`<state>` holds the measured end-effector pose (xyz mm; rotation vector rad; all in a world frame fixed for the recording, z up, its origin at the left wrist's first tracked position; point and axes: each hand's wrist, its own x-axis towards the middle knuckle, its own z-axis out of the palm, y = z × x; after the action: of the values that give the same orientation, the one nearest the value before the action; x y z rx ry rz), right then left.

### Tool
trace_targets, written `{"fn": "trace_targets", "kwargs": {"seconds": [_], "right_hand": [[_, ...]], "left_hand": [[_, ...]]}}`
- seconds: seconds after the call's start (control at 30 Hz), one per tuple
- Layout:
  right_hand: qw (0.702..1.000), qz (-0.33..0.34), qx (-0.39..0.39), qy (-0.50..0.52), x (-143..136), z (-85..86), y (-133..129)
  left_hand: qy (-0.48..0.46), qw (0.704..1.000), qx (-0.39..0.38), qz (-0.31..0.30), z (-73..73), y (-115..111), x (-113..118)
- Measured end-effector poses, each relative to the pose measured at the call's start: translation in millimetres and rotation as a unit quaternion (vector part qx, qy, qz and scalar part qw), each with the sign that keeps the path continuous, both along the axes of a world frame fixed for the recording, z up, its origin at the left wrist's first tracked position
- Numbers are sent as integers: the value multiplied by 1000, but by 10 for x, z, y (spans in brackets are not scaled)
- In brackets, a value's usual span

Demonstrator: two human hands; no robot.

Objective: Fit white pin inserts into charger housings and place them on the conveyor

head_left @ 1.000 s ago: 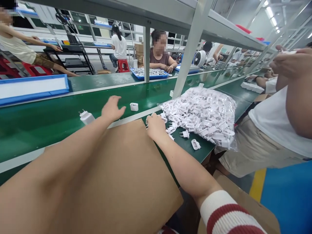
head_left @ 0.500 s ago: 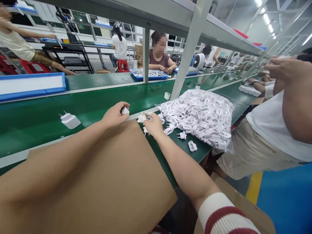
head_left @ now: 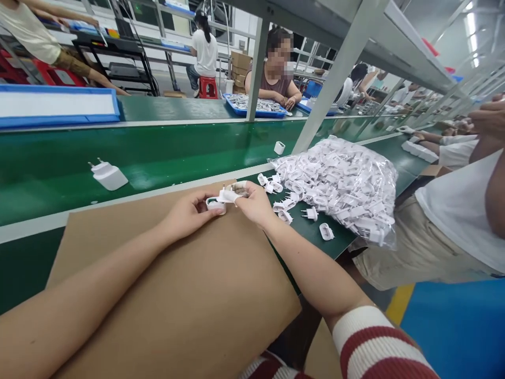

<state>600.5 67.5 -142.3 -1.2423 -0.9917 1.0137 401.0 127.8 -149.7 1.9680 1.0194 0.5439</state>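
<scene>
My left hand [head_left: 193, 213] is closed around a white charger housing [head_left: 215, 206] whose hollow end faces up. Just beside it, my right hand [head_left: 254, 202] pinches a white plug cover with metal pins [head_left: 228, 196], close over the housing's opening; whether the two parts touch I cannot tell. Light coverings wrap some fingertips of the right hand. Both hands are above a brown cardboard sheet [head_left: 189, 295]. Several loose plug covers [head_left: 284, 205] lie right of my right hand, by a clear bag full of white plug parts [head_left: 339, 184].
A charger with pins [head_left: 108, 175] lies on the green belt [head_left: 165, 152] at left, and a white housing [head_left: 279, 148] farther right. A metal post [head_left: 335, 79] rises behind the bag. Across the belt sits a person at a blue tray [head_left: 256, 112]; another person stands close at right.
My left hand has brought the housing back from the belt's edge to above the cardboard. My right hand has lifted a plug cover from the loose ones and met it there. The view has shifted.
</scene>
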Motion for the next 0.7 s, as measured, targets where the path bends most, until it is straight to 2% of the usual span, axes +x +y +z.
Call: {"fn": "trace_targets", "kwargs": {"seconds": [0.4, 0.5, 0.7], "right_hand": [[990, 47, -25, 129, 87, 33, -14], [995, 36, -14, 98, 55, 30, -17], [998, 22, 55, -29, -6, 13, -39]], "left_hand": [[-51, 998, -29, 3, -76, -100, -37], [-58, 998, -34, 5, -79, -92, -36], [-45, 998, -33, 10, -49, -106, -31]]}}
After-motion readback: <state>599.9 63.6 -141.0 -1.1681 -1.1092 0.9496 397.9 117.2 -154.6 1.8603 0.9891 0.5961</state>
